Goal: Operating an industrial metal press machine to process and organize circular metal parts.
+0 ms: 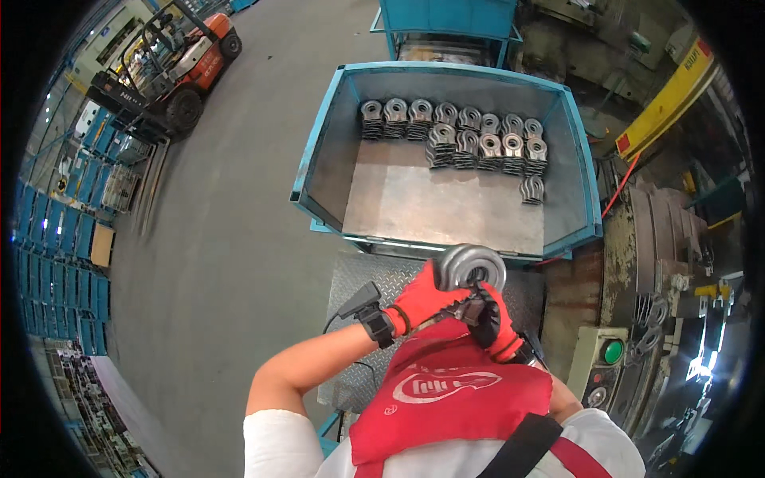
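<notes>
In front of my red apron, both my hands hold a stack of ring-shaped grey metal parts. My left hand, in a red and black glove, is closed around the left side of the stack. My right hand, gloved alike, grips its lower right side, and its fingers are partly hidden. Ahead stands a blue-framed metal bin. On its floor, similar parts stand in neat piles, two rows along the far side, with a single pile nearer on the right.
A tread-plate platform lies beneath me. Behind the bin is another blue bin. Machinery with a green button stands close on my right, below a yellow post. An orange forklift is parked far left, near stacked blue crates.
</notes>
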